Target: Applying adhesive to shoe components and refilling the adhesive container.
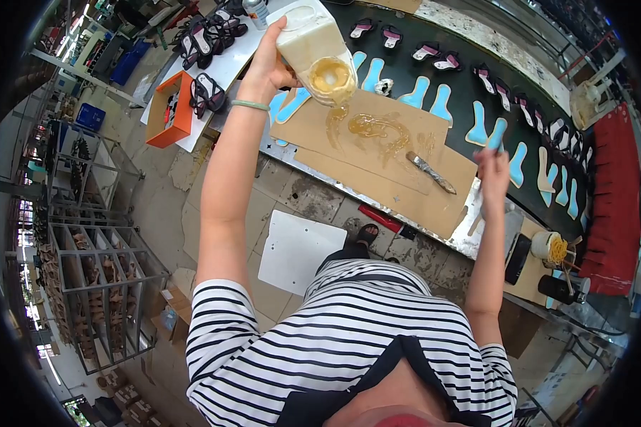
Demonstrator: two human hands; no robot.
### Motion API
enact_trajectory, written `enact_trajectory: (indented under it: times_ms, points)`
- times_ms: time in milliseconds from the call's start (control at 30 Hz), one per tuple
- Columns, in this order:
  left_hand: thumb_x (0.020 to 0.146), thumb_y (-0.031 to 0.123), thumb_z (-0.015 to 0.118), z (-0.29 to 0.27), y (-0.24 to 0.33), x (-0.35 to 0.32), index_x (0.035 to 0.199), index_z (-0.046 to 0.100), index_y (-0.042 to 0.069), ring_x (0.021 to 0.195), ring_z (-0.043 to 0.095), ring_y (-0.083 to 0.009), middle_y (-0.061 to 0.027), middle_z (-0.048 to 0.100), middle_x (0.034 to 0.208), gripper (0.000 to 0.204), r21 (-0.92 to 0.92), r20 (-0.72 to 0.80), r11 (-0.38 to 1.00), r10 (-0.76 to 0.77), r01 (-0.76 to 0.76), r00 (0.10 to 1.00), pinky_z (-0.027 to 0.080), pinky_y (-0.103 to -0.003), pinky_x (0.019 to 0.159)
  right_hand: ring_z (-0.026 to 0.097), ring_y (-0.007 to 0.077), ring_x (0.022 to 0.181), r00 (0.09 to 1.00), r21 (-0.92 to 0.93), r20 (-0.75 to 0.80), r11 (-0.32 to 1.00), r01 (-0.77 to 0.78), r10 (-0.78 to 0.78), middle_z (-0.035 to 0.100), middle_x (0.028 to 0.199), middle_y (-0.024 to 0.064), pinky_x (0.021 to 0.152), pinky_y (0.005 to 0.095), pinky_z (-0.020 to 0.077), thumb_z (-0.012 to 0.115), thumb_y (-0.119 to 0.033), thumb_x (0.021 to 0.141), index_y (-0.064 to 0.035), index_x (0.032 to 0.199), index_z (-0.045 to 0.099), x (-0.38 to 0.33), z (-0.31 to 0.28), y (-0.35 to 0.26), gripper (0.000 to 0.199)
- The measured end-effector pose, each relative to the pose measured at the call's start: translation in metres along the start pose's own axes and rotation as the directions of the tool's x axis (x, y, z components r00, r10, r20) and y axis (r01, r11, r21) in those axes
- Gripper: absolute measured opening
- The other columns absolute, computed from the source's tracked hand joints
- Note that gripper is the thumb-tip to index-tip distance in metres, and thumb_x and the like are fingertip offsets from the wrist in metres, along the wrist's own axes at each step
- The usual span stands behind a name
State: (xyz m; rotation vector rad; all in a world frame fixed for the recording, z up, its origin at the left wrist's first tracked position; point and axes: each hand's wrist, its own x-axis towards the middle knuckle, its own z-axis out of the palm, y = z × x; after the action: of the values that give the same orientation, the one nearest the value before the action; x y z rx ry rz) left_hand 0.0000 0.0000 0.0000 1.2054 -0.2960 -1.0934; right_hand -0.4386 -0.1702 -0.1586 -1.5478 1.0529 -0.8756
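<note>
My left hand [267, 62] grips a white plastic jug [308, 34], tipped over so its glue-crusted mouth hangs above a brown cardboard sheet [310, 132]. Amber glue [377, 127] lies in a looping trail on the cardboard, one end of it right below the mouth. A paintbrush [431, 173] with a worn handle rests on the sheet, to the right of the glue. Over the right end of the work surface, my right hand [493, 174] is smeared by motion beside a light-blue insole [496, 134]; whether its fingers hold anything is unclear.
Blue insoles and strappy sandals [445, 58] stand in rows on a dark green belt [406, 60]. At right are a tub [547, 247] with yellow strands and a red curtain [612, 192]. An orange box [171, 110] sits at left, above a metal rack [103, 285].
</note>
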Motion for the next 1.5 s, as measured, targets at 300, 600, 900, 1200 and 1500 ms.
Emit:
enact_trajectory:
  times_ms: [300,600,900,1200,1500]
  points:
    - [0.074,0.065,0.058,0.051,-0.004,-0.011,0.128,0.050,0.011,0.111,0.046,-0.0310,-0.0146,0.048,0.124,0.077,0.145,-0.063,0.985,0.108,-0.099,0.992,0.039,-0.053,0.087,0.054,0.0138,0.092,0.752,0.489,0.101,0.690,0.533,-0.652,0.056,0.113,0.0092,0.080,0.0274,0.0445,0.044,-0.024,0.099,0.0044,0.125,0.052,-0.046,0.019,-0.174,0.039]
    - [0.079,0.061,0.055,0.055,-0.009,-0.011,0.135,0.045,0.016,0.119,0.045,-0.0330,-0.0117,0.048,0.132,0.073,0.209,-0.019,0.971,0.122,-0.115,0.992,0.042,-0.060,0.086,0.063,0.0173,0.077,0.723,0.304,0.318,0.788,0.535,-0.613,0.061,0.094,0.0116,0.066,0.0263,0.0493,0.056,-0.003,0.089,0.0052,0.108,0.063,-0.059,0.075,-0.186,0.022]
    - [0.080,0.061,0.054,0.073,-0.015,-0.025,0.133,0.047,0.015,0.119,0.047,-0.0317,-0.0127,0.050,0.130,0.071,0.251,0.003,0.965,0.082,-0.080,0.997,0.042,-0.059,0.087,0.059,0.0211,0.070,0.591,0.076,0.342,0.648,0.758,-0.731,0.059,0.084,0.0107,0.061,0.0298,0.0470,0.060,0.002,0.079,0.0004,0.101,0.064,-0.042,0.121,-0.184,0.022]
    - [0.081,0.060,0.052,0.078,-0.017,-0.037,0.132,0.047,0.011,0.117,0.051,-0.0315,-0.0147,0.053,0.127,0.071,0.241,-0.003,0.960,0.150,-0.145,0.989,0.042,-0.058,0.088,0.058,0.0262,0.075,0.504,-0.003,0.466,0.568,0.823,-0.727,0.056,0.087,0.0111,0.064,0.0339,0.0475,0.060,0.003,0.078,0.0009,0.099,0.063,-0.037,0.126,-0.192,0.020]
    - [0.080,0.064,0.051,0.070,-0.012,-0.024,0.131,0.049,0.011,0.115,0.050,-0.0333,-0.0145,0.052,0.127,0.073,0.267,0.121,0.960,0.057,-0.087,0.991,0.040,-0.053,0.087,0.058,0.0199,0.074,0.524,0.096,0.482,0.637,0.765,-0.702,0.056,0.087,0.0081,0.065,0.0303,0.0470,0.060,0.004,0.079,-0.0008,0.102,0.065,-0.011,0.134,-0.192,0.024]
